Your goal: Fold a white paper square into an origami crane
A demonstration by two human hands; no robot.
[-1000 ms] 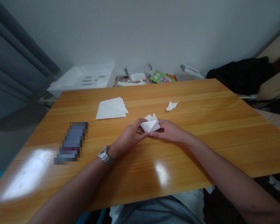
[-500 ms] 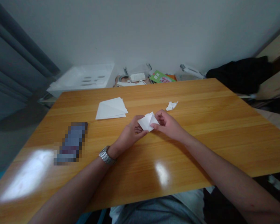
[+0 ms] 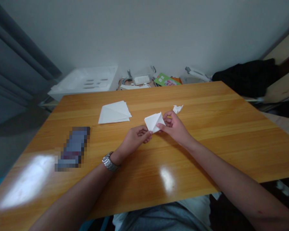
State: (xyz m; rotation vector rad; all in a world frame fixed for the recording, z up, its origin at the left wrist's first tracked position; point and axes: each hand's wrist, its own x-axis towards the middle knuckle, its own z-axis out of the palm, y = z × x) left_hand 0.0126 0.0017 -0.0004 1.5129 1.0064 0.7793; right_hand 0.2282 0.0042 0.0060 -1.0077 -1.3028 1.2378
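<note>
A small folded white paper (image 3: 154,121) with creases and layered flaps is held above the table. My right hand (image 3: 174,127) pinches its right side, thumb on the near face and fingers behind. At the paper's lower left corner, my left hand (image 3: 137,137) has thumb and fingertips closed on the edge; a silver watch (image 3: 110,161) is on that wrist. Just beyond my right hand lies a small folded white paper piece (image 3: 177,109), partly hidden by the fingers. Left of the held paper rests a stack of white paper sheets (image 3: 115,112).
The wooden table (image 3: 197,166) fills the foreground. A blurred-out phone-like object (image 3: 74,146) lies on its left. Behind the table are a white tray (image 3: 86,77), a green book (image 3: 166,80) and dark cloth (image 3: 245,77). Grey curtains (image 3: 19,57) hang at left.
My left hand has slid down and toward me, from the paper's left side to its lower corner. The folded paper has turned slightly in my right hand, showing more of its upper left.
</note>
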